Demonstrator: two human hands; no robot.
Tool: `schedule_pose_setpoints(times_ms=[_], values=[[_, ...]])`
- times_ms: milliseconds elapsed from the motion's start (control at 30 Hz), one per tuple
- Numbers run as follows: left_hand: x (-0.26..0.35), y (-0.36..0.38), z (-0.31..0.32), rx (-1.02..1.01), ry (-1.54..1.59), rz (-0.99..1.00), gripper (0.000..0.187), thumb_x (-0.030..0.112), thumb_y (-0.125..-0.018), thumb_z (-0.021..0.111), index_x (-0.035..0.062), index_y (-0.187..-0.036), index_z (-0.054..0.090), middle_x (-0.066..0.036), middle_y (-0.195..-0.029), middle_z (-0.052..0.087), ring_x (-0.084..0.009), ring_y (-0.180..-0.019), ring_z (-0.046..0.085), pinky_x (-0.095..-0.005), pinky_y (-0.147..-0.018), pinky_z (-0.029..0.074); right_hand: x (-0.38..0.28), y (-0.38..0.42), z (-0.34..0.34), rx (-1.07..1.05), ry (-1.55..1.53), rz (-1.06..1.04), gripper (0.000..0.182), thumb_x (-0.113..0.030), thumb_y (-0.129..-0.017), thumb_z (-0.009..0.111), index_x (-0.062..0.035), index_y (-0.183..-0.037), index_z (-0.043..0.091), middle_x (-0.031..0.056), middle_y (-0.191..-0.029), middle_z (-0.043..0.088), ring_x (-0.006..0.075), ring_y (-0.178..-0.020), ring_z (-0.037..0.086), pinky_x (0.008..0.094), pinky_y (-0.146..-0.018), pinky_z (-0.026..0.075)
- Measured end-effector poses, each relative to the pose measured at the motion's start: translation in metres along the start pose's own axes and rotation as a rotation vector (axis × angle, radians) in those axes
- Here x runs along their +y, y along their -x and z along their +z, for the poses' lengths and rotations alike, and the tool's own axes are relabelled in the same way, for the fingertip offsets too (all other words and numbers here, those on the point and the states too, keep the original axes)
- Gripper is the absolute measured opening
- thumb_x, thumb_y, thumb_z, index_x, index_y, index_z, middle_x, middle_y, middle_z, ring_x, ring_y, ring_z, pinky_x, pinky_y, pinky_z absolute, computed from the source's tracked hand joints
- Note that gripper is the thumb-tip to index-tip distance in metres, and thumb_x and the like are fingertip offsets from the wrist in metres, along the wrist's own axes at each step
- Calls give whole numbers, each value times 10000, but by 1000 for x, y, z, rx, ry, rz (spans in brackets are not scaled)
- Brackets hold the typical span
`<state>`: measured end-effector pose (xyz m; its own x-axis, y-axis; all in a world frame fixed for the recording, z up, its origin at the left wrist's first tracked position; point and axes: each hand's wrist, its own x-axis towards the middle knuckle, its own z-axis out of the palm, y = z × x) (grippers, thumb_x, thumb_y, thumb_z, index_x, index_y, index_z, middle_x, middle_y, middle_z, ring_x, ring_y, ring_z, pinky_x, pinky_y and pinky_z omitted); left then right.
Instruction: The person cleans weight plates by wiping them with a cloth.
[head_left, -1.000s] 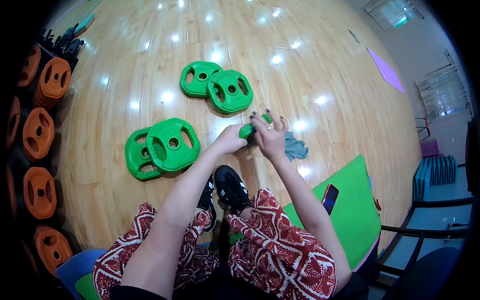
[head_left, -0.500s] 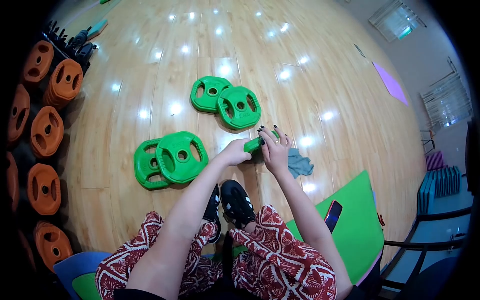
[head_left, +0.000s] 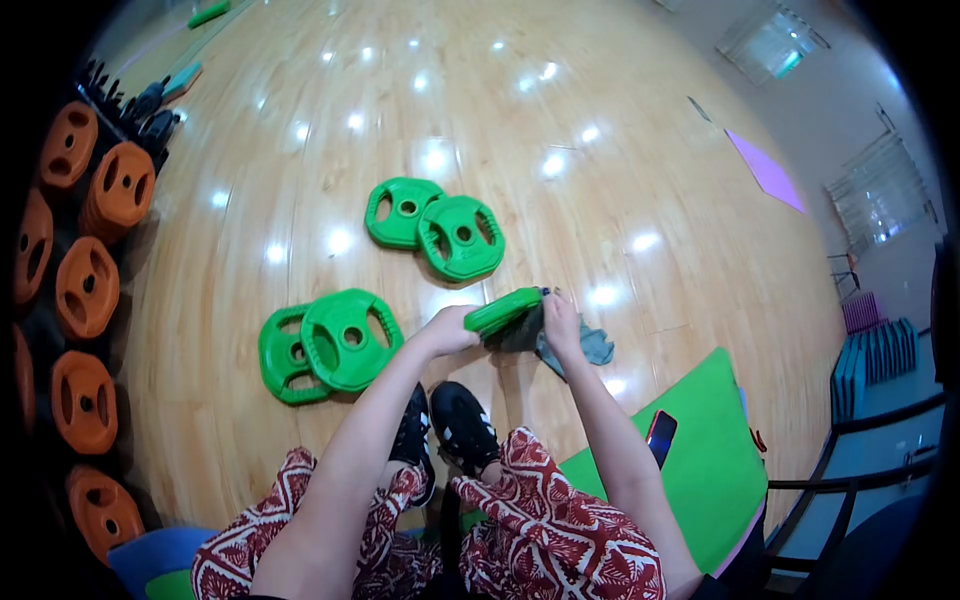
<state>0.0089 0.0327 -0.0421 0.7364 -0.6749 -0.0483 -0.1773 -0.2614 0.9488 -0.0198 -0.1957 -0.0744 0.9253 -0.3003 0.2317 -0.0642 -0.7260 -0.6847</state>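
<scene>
Now the left hand [head_left: 450, 330] is clamping the green plate [head_left: 503, 309] edge-on, its long axis running rightward toward the right hand [head_left: 560, 318], whose fingers are pressing a grey cloth [head_left: 590, 347] beneath it.

The floor [head_left: 560, 110] is glossy pale wood planking, dotted with bright reflections of ceiling lights. Along the left edge stands a dark rack [head_left: 60, 290] loaded with orange weight plates [head_left: 88, 288], with darker gear above it. A purple mat [head_left: 765, 170] lies on the floor toward the far right. The far wall [head_left: 850, 90] is pale, with a bright window [head_left: 775, 42] near the top and what looks like blinds [head_left: 885, 200] lower down. At the right edge, blue mats [head_left: 880, 355] stand stacked beside a dark metal frame [head_left: 850, 480].
</scene>
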Motion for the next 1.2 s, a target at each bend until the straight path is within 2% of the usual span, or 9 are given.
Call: schedule_pose_setpoints(times_ms=[33,167,300,500,633,700,833,1033,1200], values=[[-1,0,-3,-11,-8,15,295,96,-581,593,21,-863,547,-72,-703,571,-160,-655,545,-290,-622,449,-5,1,-3,-86,-12,14,316,-270,-861,399,-57,-1005,584,241,-1137,486,370,-1080,439,416,-902,347],[4,-6,-11,-60,-22,-46,464,183,-550,624,48,-992,581,-164,-841,602,-276,-780,580,-322,-723,454,-61,19,-4,-15,6,-158,295,-213,-836,437,-112,-1094,539,58,-1149,529,271,-1147,400,424,-930,284],[38,-8,-5,223,-295,-92,484,302,-608,651,33,-999,551,-206,-904,591,-343,-850,566,-386,-758,451,-103,34,1,-37,163,-452,326,-185,-786,498,-145,-1107,530,12,-1176,512,244,-1134,393,440,-927,233],[1,-5,-15,207,-269,-100,444,280,-652,643,23,-999,540,-200,-880,596,-347,-837,568,-399,-733,454,-101,21,4,-62,264,-588,315,-194,-786,489,-157,-1095,535,13,-1160,524,241,-1111,418,453,-913,249],[-2,-4,-20,213,-246,-104,405,292,-639,643,31,-942,578,-198,-846,599,-331,-803,577,-391,-727,455,-72,12,8,9,243,-319,299,-240,-814,453,-148,-1082,549,39,-1127,546,259,-1122,423,448,-911,270],[2,-1,-23,160,-304,-84,402,292,-619,639,45,-933,594,-186,-838,604,-319,-794,581,-379,-726,457,-55,8,6,-323,129,99,304,-237,-830,432,-123,-1084,554,51,-1139,539,273,-1118,423,445,-918,272],[23,-3,-26,28,-392,-304,457,387,-575,615,76,-910,617,-172,-834,609,-309,-782,585,-372,-714,467,-80,23,15,-77,-133,-188,308,-235,-840,425,-119,-1091,560,50,-1170,521,277,-1130,405,440,-929,255],[28,-6,-10,15,-373,-274,466,438,-573,581,26,-788,628,-189,-799,608,-310,-753,589,-371,-704,467,-79,30,11,-73,35,-375,313,-230,-842,409,-131,-1113,532,38,-1181,510,263,-1162,367,418,-952,209],[37,-6,3,12,-392,-235,435,442,-597,585,37,-747,630,-176,-719,602,-315,-690,584,-372,-672,463,-33,18,11,-227,-398,168,389,-301,-910,276,-90,-1113,532,78,-1162,513,269,-1169,358,375,-975,235]])
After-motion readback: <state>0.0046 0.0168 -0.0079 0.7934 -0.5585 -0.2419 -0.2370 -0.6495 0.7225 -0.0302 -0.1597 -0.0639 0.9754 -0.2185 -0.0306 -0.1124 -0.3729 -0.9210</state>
